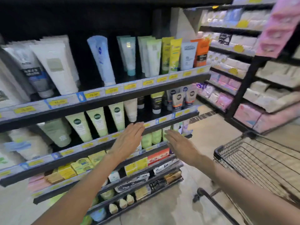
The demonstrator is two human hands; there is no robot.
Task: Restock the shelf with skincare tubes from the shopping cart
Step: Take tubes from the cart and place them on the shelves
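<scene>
Skincare tubes (97, 122) line the shelf (103, 98); labels seemingly blurred, unreadable.

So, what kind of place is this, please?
Most likely a shop aisle for personal care goods. Black shelves hold rows of skincare tubes, yellow price labels run along each shelf edge, and a wire shopping cart stands at the right.

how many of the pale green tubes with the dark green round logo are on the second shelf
3, standing cap down in a row on the second shelf: left tube, middle tube, right tube, above the left hand. More may be hidden behind them.
</scene>
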